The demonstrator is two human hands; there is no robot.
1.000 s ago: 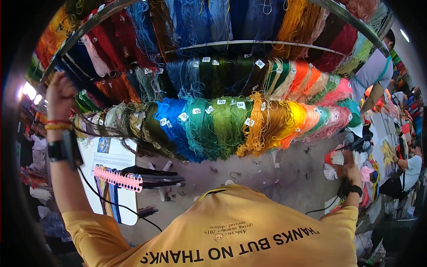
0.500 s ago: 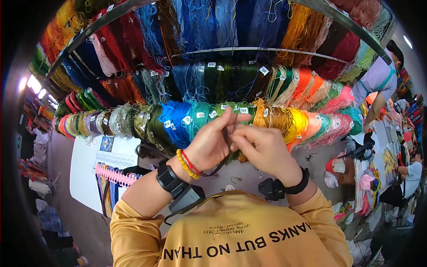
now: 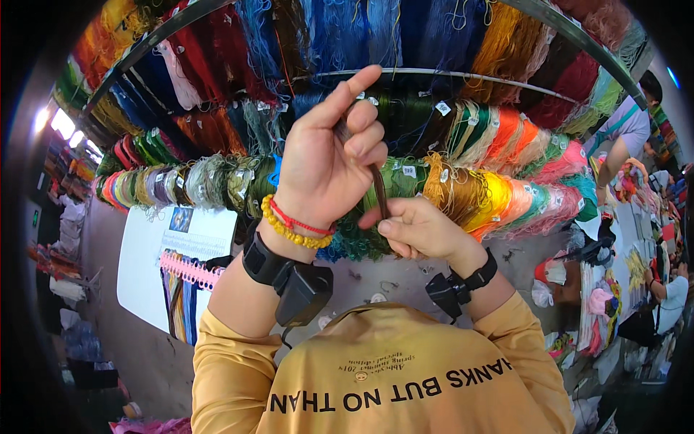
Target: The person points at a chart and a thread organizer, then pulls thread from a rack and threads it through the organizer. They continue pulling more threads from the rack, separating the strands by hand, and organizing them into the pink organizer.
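A thin bundle of dark brown thread runs between my two hands. My left hand is raised with the palm turned up; its lower fingers are curled over the thread while the index finger points away. Below and to the right, my right hand pinches the lower part of the strand between thumb and fingers. Behind them hang green thread skeins on the near rail, with orange-brown skeins to their right. The left palm hides part of the blue skeins, and the strand's upper end is mostly hidden.
A white board at the left bears a pink holder with several coloured threads. Metal rails with more skeins curve across the back. Another person stands at the far right, near a table with thread bundles.
My left hand has risen and moved slightly left, its index finger now stretched out. My right hand has dropped a little, and the brown strand now shows between the hands.
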